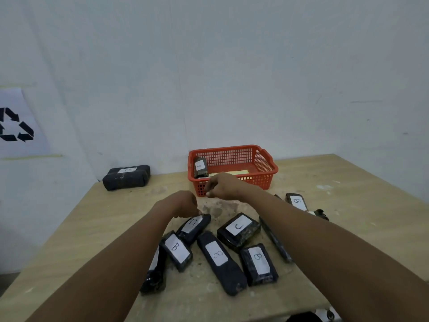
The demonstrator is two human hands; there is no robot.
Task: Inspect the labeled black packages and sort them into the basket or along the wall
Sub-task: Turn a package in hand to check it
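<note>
Several black packages with white letter labels lie on the wooden table (336, 228). My left hand (185, 204) reaches down with curled fingers onto the far end of a package labeled C (193, 226). My right hand (220, 184) hovers in front of the red basket (269, 159), fingers curled, holding nothing. Another C package (239, 226) lies to the right. Three B packages (176, 249) (258, 261) (297, 202) and a long package (218, 254) lie around them. One labeled package (200, 167) leans inside the basket. A large package (126, 176) sits against the wall.
A thin package on its edge (275, 240) lies under my right forearm, and another (155, 270) is partly hidden by my left arm. A yellowish flat item (240, 172) is in the basket. A recycling sign (16, 126) hangs on the left wall.
</note>
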